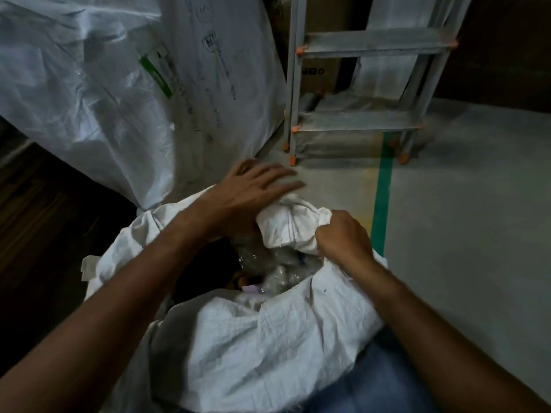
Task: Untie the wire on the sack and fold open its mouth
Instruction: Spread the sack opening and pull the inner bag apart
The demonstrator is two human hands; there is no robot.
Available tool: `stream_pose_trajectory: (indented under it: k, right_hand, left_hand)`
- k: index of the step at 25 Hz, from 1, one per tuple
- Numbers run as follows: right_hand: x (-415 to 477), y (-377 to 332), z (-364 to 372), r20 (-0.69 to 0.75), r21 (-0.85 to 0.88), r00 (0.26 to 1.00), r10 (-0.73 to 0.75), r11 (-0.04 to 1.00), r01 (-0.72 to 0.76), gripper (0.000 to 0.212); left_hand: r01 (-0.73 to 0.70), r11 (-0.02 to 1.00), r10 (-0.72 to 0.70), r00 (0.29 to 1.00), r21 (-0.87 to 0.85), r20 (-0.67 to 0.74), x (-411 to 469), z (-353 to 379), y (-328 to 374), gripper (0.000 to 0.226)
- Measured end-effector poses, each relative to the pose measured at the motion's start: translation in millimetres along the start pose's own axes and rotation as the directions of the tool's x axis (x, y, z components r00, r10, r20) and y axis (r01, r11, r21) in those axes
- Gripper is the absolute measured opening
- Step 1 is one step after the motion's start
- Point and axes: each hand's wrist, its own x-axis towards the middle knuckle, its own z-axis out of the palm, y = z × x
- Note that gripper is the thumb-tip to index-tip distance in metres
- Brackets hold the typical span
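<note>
A white woven sack stands in front of me with its mouth open. Clear plastic packets show inside the dark opening. The far rim of the mouth is bunched into a rolled fold. My right hand is clenched on the right end of that fold. My left hand lies over the far left side of the rim, fingers spread and pointing right, thumb hidden under the cloth. No wire is visible.
Large white woven bags lean at the back left. A grey metal stepladder with orange caps stands behind, before cardboard boxes. Green floor tape runs down the grey floor. Blue denim is at the bottom.
</note>
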Motion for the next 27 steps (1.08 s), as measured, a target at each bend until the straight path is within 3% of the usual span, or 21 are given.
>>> stream_pose_trajectory:
  k: [2, 4, 5, 7, 8, 9, 11, 13, 14, 16, 18, 19, 21, 23, 25, 26, 27]
  right_hand:
    - [3, -2, -8, 0.124, 0.048, 0.991, 0.052, 0.997, -0.058, 0.023]
    - [4, -4, -15, 0.202, 0.054, 0.976, 0.075, 0.995, -0.087, 0.009]
    - [5, -5, -20, 0.228, 0.068, 0.97, 0.083, 0.993, -0.101, 0.004]
    - [6, -6, -33, 0.27, 0.133, 0.957, 0.106, 0.98, -0.146, 0.01]
    - [6, -6, -38, 0.285, 0.154, 0.952, 0.113, 0.975, -0.162, 0.01]
    - [2, -5, -42, 0.28, 0.151, 0.955, 0.097, 0.978, -0.143, 0.015]
    - [-12, -6, -41, 0.114, -0.011, 0.993, -0.016, 1.0, 0.018, 0.047]
    - [-34, -13, -24, -0.082, -0.321, 0.971, -0.223, 0.929, 0.186, 0.081]
    - [-42, -17, -10, -0.114, -0.389, 0.952, -0.283, 0.895, 0.219, 0.094]
    - [-41, -18, 14, -0.128, -0.413, 0.965, -0.229, 0.897, 0.158, 0.112]
    - [-28, -5, 19, -0.112, -0.411, 0.985, -0.13, 0.909, 0.073, 0.112]
    - [-21, 4, 15, -0.085, -0.374, 0.991, -0.104, 0.925, 0.065, 0.101]
    - [-12, 15, 4, -0.061, -0.19, 0.997, -0.053, 0.981, 0.041, 0.066]
    - [-10, 19, -3, -0.029, 0.001, 0.999, 0.035, 0.999, -0.035, 0.048]
    - [-7, 18, -6, 0.036, 0.118, 0.994, 0.1, 0.988, -0.103, 0.052]
    - [-3, 16, -7, 0.072, 0.154, 0.989, 0.128, 0.978, -0.137, 0.058]
    - [1, 13, -7, 0.106, 0.186, 0.983, 0.151, 0.968, -0.169, 0.065]
  left_hand:
    - [-0.098, 0.995, 0.1, 0.967, -0.021, 0.235, 13, -10, 17, 0.113]
    - [0.044, 0.995, 0.008, 0.858, -0.089, 0.513, 22, -17, 32, 0.128]
    - [0.088, 0.991, -0.02, 0.846, -0.103, 0.532, 25, -18, 37, 0.133]
    - [0.096, 0.994, -0.067, 0.909, -0.052, 0.411, 27, -12, 52, 0.131]
    - [0.077, 0.997, -0.074, 0.951, 0.001, 0.3, 26, -3, 57, 0.118]
    - [0.04, 0.998, -0.049, 0.98, 0.051, 0.192, 26, 6, 60, 0.095]
    - [-0.037, 0.996, 0.033, 0.998, 0.086, 0.048, 29, 10, 54, 0.047]
    - [0.004, 0.999, -0.008, 0.997, 0.046, 0.078, 45, -11, 38, 0.033]
    - [-0.003, 0.998, -0.003, 0.994, 0.061, 0.106, 55, -26, 28, 0.033]
    - [-0.037, 0.998, 0.028, 0.979, 0.042, 0.204, 70, -45, 14, 0.035]
    - [0.055, 0.982, 0.01, 0.939, -0.18, 0.343, 71, -46, 1, 0.046]
    - [0.137, 0.944, -0.01, 0.922, -0.3, 0.388, 68, -43, -4, 0.052]
    - [0.22, 0.908, -0.067, 0.916, -0.356, 0.395, 60, -32, -4, 0.055]
    - [0.263, 0.946, -0.217, 0.949, -0.192, 0.229, 47, -27, 12, 0.058]
    - [0.285, 0.926, -0.314, 0.945, -0.246, -0.088, 22, -36, 52, 0.059]
    - [0.286, 0.895, -0.344, 0.931, -0.341, -0.124, 6, -45, 77, 0.058]
    - [0.339, 0.823, -0.39, 0.921, -0.455, -0.021, -11, -50, 98, 0.066]
